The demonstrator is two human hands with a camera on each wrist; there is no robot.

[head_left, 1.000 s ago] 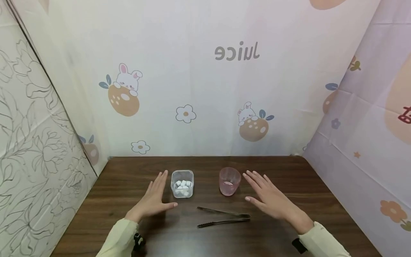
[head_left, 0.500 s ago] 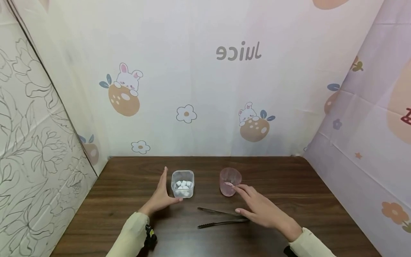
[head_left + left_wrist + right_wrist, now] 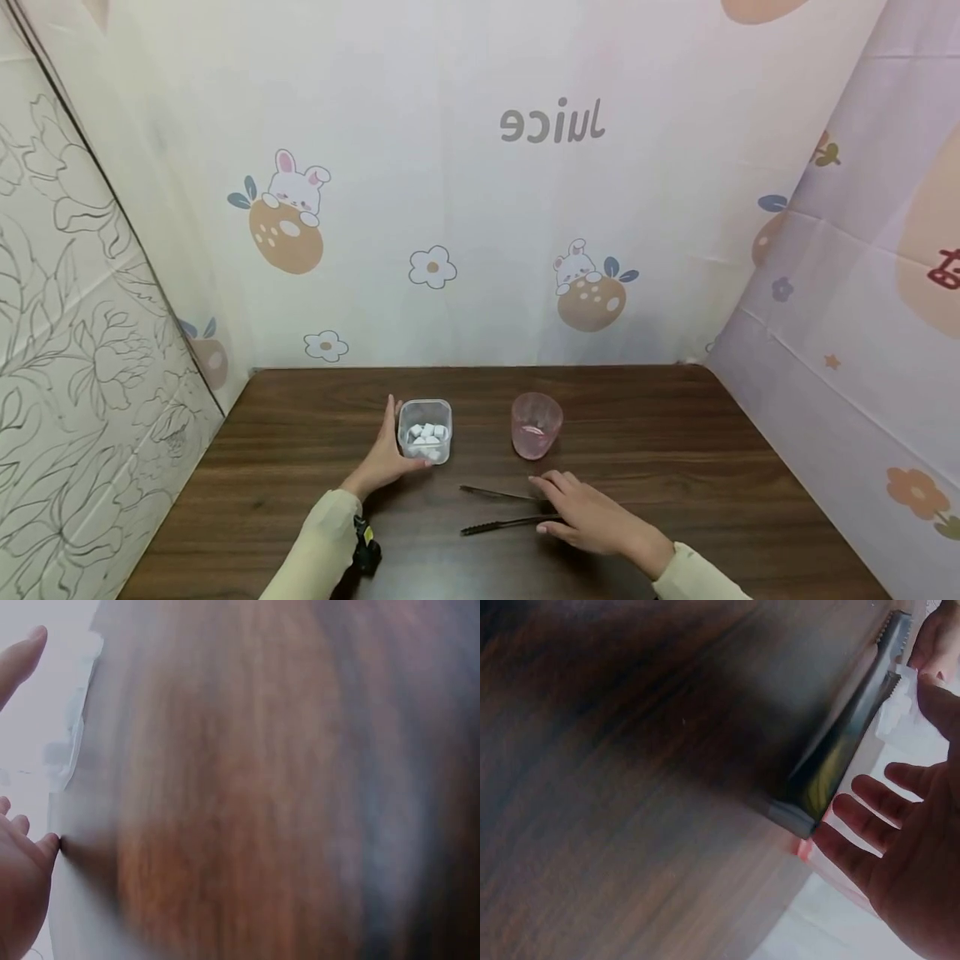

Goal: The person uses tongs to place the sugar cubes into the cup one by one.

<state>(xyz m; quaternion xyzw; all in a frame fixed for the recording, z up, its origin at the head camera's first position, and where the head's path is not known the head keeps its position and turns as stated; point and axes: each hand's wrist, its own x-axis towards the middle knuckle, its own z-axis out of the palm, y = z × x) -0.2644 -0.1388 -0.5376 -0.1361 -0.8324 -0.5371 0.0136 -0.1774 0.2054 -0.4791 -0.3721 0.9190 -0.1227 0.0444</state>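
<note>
Lying splayed: dark, ridge-tipped tongs point(image 3: 507, 524).

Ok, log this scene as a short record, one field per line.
Surface: brown wood-grain table
Box: clear, open-topped, holding small white cubes
Cup: pink, translucent, upright, right of the box in the head view
Tongs: dark, lying on the table, arms apart
Left hand: at the box's left side, thumb along its near side
Right hand: over the tongs' joined end, contact unclear

1 free gap between clear container point(image 3: 425, 410) and pink cup point(image 3: 536, 423), tongs point(image 3: 510, 523) across its near end.
</note>
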